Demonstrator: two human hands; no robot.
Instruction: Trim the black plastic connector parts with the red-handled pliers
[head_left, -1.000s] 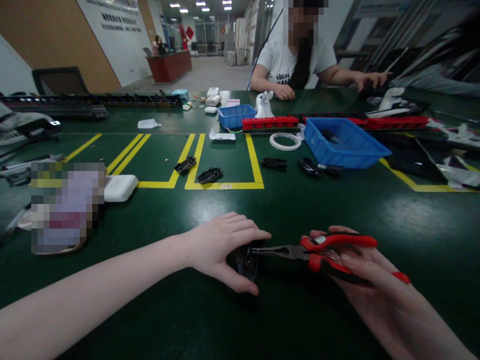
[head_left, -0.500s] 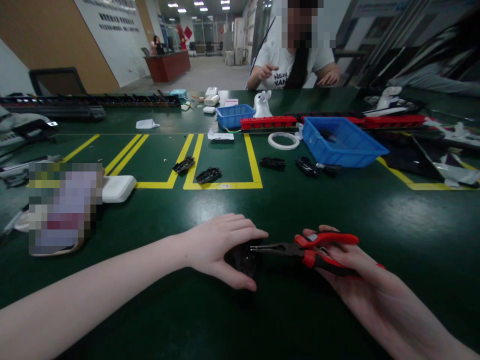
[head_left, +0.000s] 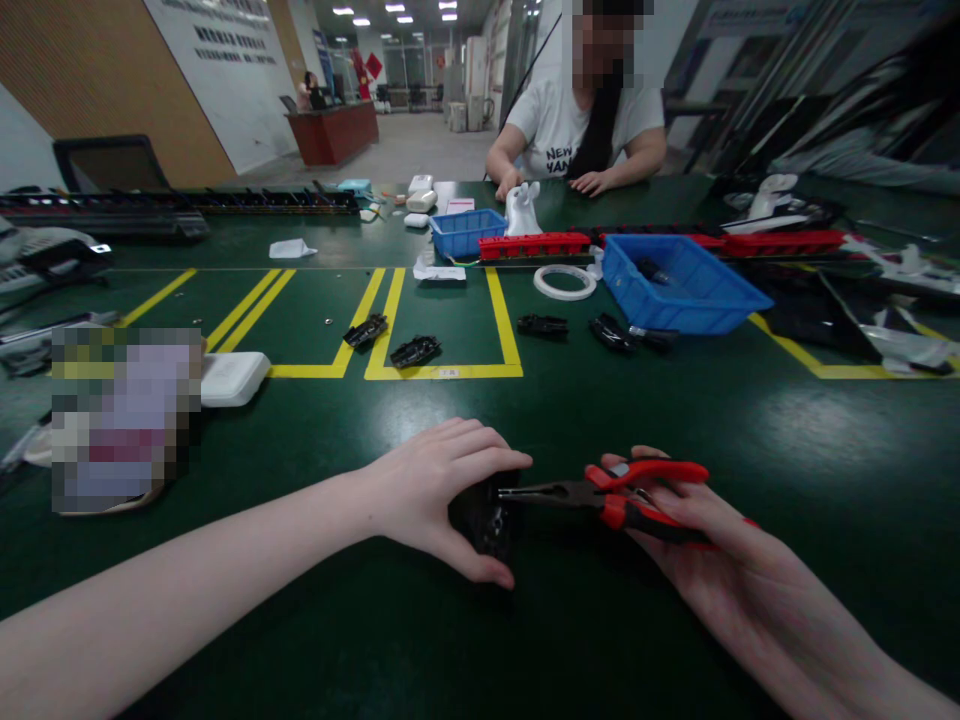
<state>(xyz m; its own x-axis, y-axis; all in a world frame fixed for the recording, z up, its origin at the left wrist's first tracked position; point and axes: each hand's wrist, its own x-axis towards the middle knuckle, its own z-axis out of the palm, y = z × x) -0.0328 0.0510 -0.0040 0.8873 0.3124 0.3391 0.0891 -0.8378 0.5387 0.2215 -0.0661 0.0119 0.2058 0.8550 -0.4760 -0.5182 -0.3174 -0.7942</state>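
Observation:
My left hand (head_left: 442, 490) is wrapped round a small black plastic part (head_left: 487, 520) on the green table, thumb on the near side and fingers on the far side. Its exact kind is too dark to make out, and my palm covers part of it. In my right hand (head_left: 697, 515) are long-nose pliers (head_left: 570, 495) with red and black handles. Their jaws point left and the tips meet the upper right of the black part; whether they pinch anything there I cannot tell.
Several similar black parts (head_left: 416, 350) lie beyond my hands. Behind them are a large blue bin (head_left: 682, 300), a small blue bin (head_left: 466, 235) and a tape roll (head_left: 565, 283). A white case (head_left: 236, 380) lies at left. Across the table sits a person (head_left: 585, 140).
My two hands, the black part and the pliers hold nearly the same pose. Across the table, the person's hands have come down to the tabletop, one beside the white figure.

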